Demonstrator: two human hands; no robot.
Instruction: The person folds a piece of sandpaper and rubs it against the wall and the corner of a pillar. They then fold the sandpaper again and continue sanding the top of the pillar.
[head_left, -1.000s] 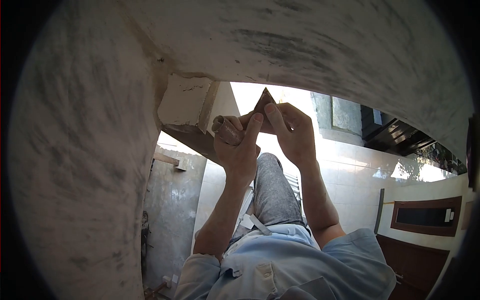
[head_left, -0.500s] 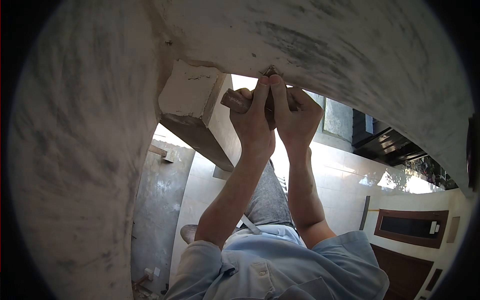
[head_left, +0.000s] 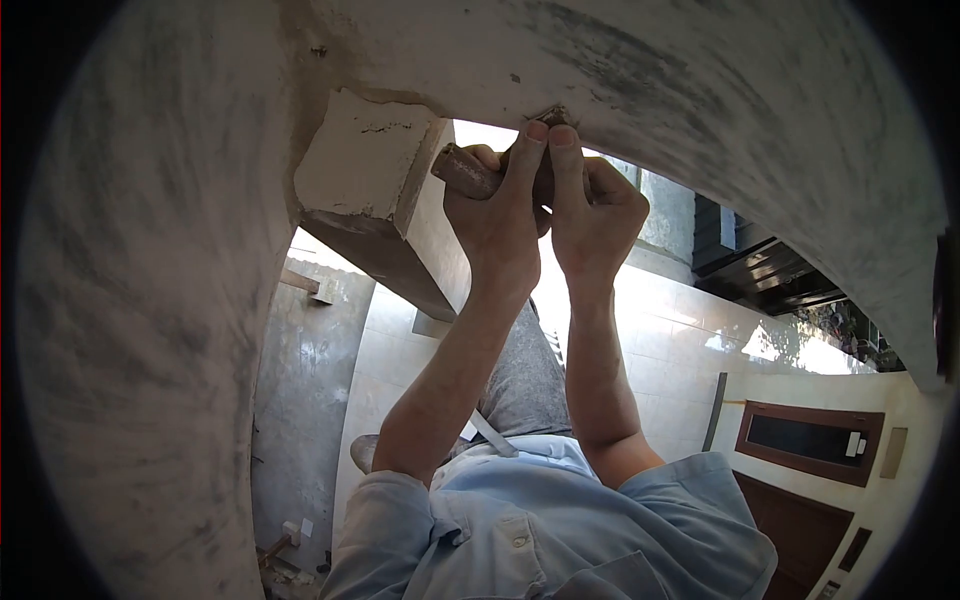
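Observation:
Both my hands are raised close together at the lower edge of a grey plastered surface (head_left: 650,60). My left hand (head_left: 495,225) is wrapped round a brown, plaster-stained tool (head_left: 466,172), whose blunt, thick end sticks out to the left. My right hand (head_left: 600,215) grips the same tool from the other side. The two thumbs lie side by side, pointing up at a small pointed brown tip against the plaster edge. Fingers cover most of the tool, so its exact kind cannot be made out.
Left of my hands a plastered beam (head_left: 365,160) with a rough, cracked end juts out. A smeared grey wall (head_left: 150,300) fills the left side. Below are a tiled surface (head_left: 670,350), a brown-framed window (head_left: 810,442) and, at right, dark roofing sheets (head_left: 750,255).
My hands and the tool appear slightly higher in view, still at the plaster edge. The background has shifted a little left and up with the camera. The grip looks the same.

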